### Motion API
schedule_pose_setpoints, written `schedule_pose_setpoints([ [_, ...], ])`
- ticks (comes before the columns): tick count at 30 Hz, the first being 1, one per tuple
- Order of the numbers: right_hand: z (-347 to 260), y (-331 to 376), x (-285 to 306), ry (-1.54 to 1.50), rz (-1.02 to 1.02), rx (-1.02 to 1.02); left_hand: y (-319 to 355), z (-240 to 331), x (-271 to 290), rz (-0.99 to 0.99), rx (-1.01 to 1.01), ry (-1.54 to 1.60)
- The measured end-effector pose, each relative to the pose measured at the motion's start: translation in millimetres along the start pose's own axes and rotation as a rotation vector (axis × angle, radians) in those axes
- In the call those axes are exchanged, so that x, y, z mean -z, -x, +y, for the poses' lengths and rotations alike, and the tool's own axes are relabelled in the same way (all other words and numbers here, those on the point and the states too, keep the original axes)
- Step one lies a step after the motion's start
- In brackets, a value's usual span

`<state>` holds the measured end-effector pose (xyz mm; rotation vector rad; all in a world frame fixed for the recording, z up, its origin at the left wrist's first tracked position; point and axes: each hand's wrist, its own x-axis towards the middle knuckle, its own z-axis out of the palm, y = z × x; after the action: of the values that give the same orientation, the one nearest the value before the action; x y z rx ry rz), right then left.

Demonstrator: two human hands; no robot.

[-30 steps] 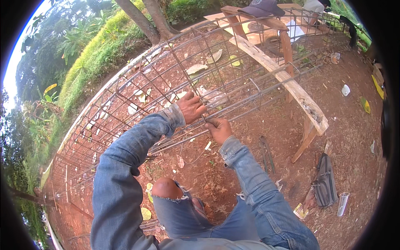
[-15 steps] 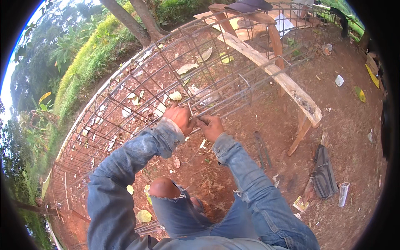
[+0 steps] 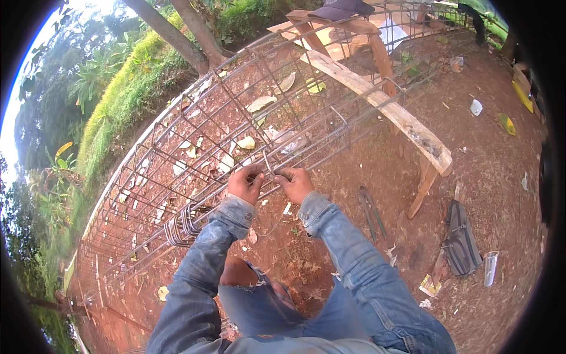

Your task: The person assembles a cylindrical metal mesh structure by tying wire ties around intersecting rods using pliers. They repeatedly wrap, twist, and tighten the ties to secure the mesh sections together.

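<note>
A long cage of thin steel rebar point(image 3: 240, 97) runs across in front of me, from lower left to upper right. Both hands work at its near bars, close together. Pinched fingers of my right hand point(image 3: 296, 184) press on a bent steel stirrup point(image 3: 267, 160) where it meets the long bars. Just left of it, my left hand point(image 3: 244, 183) is closed with thumb and forefinger together; what lies between them is too small to make out. Beside my left forearm, a bundle of several steel stirrups point(image 3: 184, 228) hangs around the near bars.
A rough wooden plank point(image 3: 377, 103) on a trestle crosses the cage at the right, with a dark cap point(image 3: 341, 9) beyond. On the red soil lie long-handled cutters or pincers point(image 3: 371, 213), a grey bag point(image 3: 461, 239), a clear plastic cup point(image 3: 490, 268) and a yellow packet point(image 3: 430, 285).
My left hand has drawn back toward me and slightly left from the stirrup, and its forearm has swung in, uncovering the stirrup bundle. My right hand stays by the stirrup.
</note>
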<state>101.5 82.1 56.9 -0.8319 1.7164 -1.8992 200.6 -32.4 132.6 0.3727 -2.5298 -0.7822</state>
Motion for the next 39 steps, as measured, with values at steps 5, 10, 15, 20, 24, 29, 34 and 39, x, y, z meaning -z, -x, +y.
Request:
schedule_pose_setpoints([
  [5, 3.8, -1.7, 1.7, -0.008, -0.014, -0.008, -5.3, -8.3, -11.3, -0.16, 0.266, 0.237],
  [10, -6.6, 2.1, 2.1, 0.099, -0.029, -0.001, -7.3, -20.4, -3.6, -0.236, 0.265, 0.299],
  [15, -4.2, 5.1, 11.8, 0.344, -0.009, 0.157, -6.2, -19.7, -15.0, -0.13, 0.266, 0.27],
  [20, -20.7, 32.3, 9.7, 0.645, 0.187, 0.256, -7.1, -6.9, -9.7, -0.109, 0.319, 0.17],
  [24, -32.8, 46.7, 5.3, 0.921, 0.178, 0.293, -5.9, -16.7, -8.7, -0.115, 0.31, 0.203],
  [29, -48.5, 54.7, -8.9, 0.773, 0.275, 0.16, -19.0, -12.2, 0.6, -0.243, 0.319, 0.301],
  [34, -61.8, 55.4, -26.5, 1.036, 0.172, 0.17, -16.7, -18.6, 3.0, -0.247, 0.33, 0.286],
  [39, -112.9, 42.8, -29.8, 1.398, -0.013, 0.289, -17.6, -12.9, -1.2, -0.268, 0.346, 0.279],
])
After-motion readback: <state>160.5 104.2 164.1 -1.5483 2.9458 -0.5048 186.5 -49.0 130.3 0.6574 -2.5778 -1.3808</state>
